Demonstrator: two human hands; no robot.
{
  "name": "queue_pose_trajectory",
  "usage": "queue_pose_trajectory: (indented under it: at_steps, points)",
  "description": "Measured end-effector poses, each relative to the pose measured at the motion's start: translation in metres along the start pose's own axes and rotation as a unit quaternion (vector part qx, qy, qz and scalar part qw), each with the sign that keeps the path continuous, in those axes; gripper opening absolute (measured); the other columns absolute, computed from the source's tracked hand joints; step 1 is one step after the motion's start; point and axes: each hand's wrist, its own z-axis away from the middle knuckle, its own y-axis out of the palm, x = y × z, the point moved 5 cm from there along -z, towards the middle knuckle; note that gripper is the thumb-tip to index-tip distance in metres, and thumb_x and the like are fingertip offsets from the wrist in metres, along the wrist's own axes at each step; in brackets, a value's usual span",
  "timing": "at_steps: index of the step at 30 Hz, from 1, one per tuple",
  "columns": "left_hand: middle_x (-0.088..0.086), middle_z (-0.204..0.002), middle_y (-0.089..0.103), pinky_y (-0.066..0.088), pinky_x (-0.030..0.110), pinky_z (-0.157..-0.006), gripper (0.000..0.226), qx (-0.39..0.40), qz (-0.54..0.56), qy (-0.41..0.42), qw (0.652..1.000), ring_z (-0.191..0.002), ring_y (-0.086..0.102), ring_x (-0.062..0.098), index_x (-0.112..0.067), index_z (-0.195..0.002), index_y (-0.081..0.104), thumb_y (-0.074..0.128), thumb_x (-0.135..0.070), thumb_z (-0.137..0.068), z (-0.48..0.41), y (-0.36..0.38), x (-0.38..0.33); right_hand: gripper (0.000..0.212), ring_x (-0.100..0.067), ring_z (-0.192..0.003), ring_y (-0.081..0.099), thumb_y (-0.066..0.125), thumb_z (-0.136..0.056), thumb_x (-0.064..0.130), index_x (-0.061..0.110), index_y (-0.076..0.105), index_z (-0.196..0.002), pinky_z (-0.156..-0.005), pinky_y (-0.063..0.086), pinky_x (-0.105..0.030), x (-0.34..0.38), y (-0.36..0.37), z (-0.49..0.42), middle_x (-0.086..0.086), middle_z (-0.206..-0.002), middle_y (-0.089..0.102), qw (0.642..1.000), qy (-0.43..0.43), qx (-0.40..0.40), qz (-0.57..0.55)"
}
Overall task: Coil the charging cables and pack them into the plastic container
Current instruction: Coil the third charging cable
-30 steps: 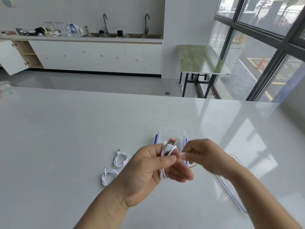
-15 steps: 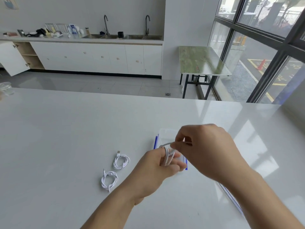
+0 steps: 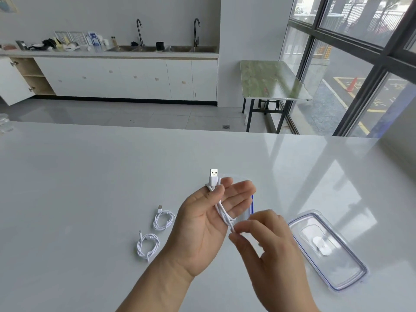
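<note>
Charging cable (image 3: 221, 210) across left hand (image 3: 206, 224), tail in right hand (image 3: 267, 244) pinch

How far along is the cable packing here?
Done: far coil and near coil lie on the table, lid off. In hand: left hand holds a third cable, right hand pinching its end. Left: finish coiling, pack all three into the container.

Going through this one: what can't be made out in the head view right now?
Plastic container: mostly behind the left hand; contents unseen.
Held cable: lower end buried in the right hand pinch.
Clear object: cut off by the left edge.
Back-counter items: too small to identify.
</note>
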Motion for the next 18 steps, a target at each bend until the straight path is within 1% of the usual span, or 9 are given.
queue_pose_trajectory:
  at_steps: [2,3,4,6,7,9,11,15,18]
  points:
    - [0.027,-0.109,0.072,0.055,0.044,-0.099,0.017,-0.003,-0.006,0.013,1.000,-0.113,0.067,0.041,-0.002,-0.103,0.060,0.057,-0.010,-0.088,0.000,0.002,0.001,0.007,-0.003,-0.061,0.051,0.063,-0.088,0.040,0.036,0.067,-0.084,-0.055,0.041,-0.016,-0.005,0.001,0.002,0.017,-0.065,0.053,0.999,0.045,0.002,-0.017]
    - [0.025,-0.103,0.073,0.057,0.044,-0.095,0.012,-0.006,-0.008,0.017,1.000,-0.109,0.069,0.040,-0.003,-0.099,0.060,0.056,-0.007,-0.088,0.001,0.002,0.001,0.004,-0.004,-0.055,0.054,0.067,-0.089,0.035,0.035,0.068,-0.084,-0.054,0.042,-0.016,-0.008,0.003,0.003,0.016,-0.061,0.059,0.993,0.091,0.019,-0.077]
    - [0.024,-0.096,0.074,0.058,0.043,-0.092,0.010,-0.005,-0.007,0.020,1.000,-0.105,0.070,0.040,-0.004,-0.096,0.060,0.056,-0.005,-0.087,0.002,0.002,0.001,0.006,-0.007,-0.055,0.060,0.071,-0.089,0.027,0.032,0.071,-0.086,-0.055,0.047,-0.022,-0.012,0.008,0.004,0.011,-0.062,0.068,0.971,0.150,0.043,-0.183]
    - [0.020,-0.086,0.073,0.059,0.041,-0.087,0.010,0.006,-0.006,0.025,1.000,-0.097,0.072,0.038,-0.004,-0.090,0.060,0.052,-0.002,-0.085,0.004,0.002,0.000,0.005,-0.026,-0.069,0.074,0.074,-0.084,0.019,0.019,0.078,-0.086,-0.055,0.054,-0.034,-0.014,0.015,0.004,-0.009,-0.075,0.077,0.877,0.252,0.075,-0.402]
    - [0.019,-0.082,0.072,0.059,0.041,-0.086,0.012,0.011,-0.010,0.027,1.000,-0.093,0.073,0.037,-0.005,-0.087,0.061,0.050,-0.001,-0.085,0.005,0.001,0.000,0.010,-0.033,-0.076,0.075,0.074,-0.081,0.019,0.013,0.079,-0.086,-0.056,0.056,-0.036,-0.014,0.016,0.003,-0.017,-0.080,0.077,0.839,0.277,0.073,-0.463]
    - [0.016,-0.075,0.068,0.059,0.040,-0.083,0.018,0.021,-0.021,0.030,0.999,-0.084,0.073,0.034,-0.006,-0.082,0.064,0.047,0.001,-0.083,0.007,-0.001,0.000,0.020,-0.034,-0.078,0.075,0.076,-0.079,0.025,0.006,0.080,-0.082,-0.059,0.058,-0.035,-0.014,0.017,0.001,-0.022,-0.081,0.076,0.794,0.303,0.060,-0.523]
    - [0.013,-0.071,0.064,0.059,0.038,-0.082,0.021,0.038,-0.029,0.032,0.998,-0.077,0.071,0.031,-0.008,-0.080,0.063,0.046,0.003,-0.082,0.009,-0.002,0.001,0.026,-0.030,-0.073,0.073,0.068,-0.083,0.026,0.002,0.078,-0.083,-0.060,0.057,-0.033,-0.016,0.019,-0.002,-0.022,-0.079,0.074,0.790,0.308,0.052,-0.528]
    - [0.013,-0.067,0.059,0.056,0.039,-0.080,0.011,0.086,0.004,0.034,0.996,-0.071,0.066,0.031,-0.006,-0.082,0.056,0.053,0.004,-0.077,0.009,-0.002,0.002,0.028,-0.028,-0.063,0.065,0.068,-0.084,0.018,-0.003,0.063,-0.102,-0.063,0.055,-0.036,-0.017,0.020,-0.007,-0.019,-0.075,0.071,0.790,0.305,0.052,-0.529]
    - [0.014,-0.065,0.060,0.053,0.038,-0.076,0.010,0.112,0.006,0.020,0.993,-0.069,0.065,0.031,-0.006,-0.082,0.054,0.052,0.003,-0.078,0.009,-0.005,0.002,0.023,-0.027,-0.066,0.067,0.066,-0.086,0.014,0.006,0.073,-0.107,-0.069,0.055,-0.037,-0.015,0.014,-0.012,-0.019,-0.078,0.073,0.807,0.275,0.087,-0.515]
